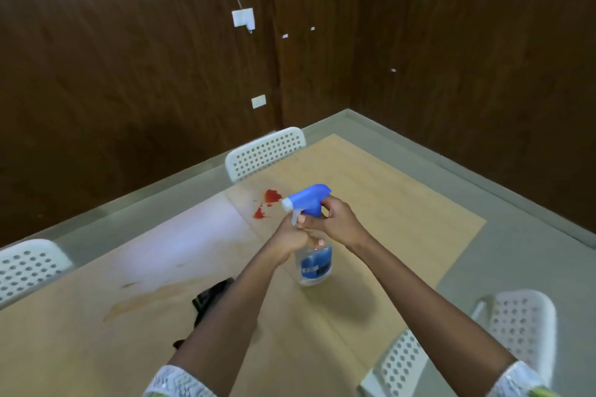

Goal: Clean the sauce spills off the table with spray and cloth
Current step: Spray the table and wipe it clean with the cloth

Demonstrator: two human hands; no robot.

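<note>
A clear spray bottle [315, 264] with a blue trigger head and a blue label stands upright on the wooden table [387, 203]. My left hand [293, 240] grips its neck just below the white trigger. My right hand [338, 219] holds the back of the blue head from the right. The nozzle points left toward red sauce spills [269, 203], two patches on the tabletop just beyond the bottle. A dark cloth [211, 298] with a green stripe lies on the table to the left, partly hidden under my left forearm.
White perforated chairs stand around the table: one chair [266, 151] at the far edge, a second chair [29, 264] at the left, a third chair [503, 329] at the near right. A faint smear [151, 296] marks the wood left of the cloth. Dark wood walls surround the room.
</note>
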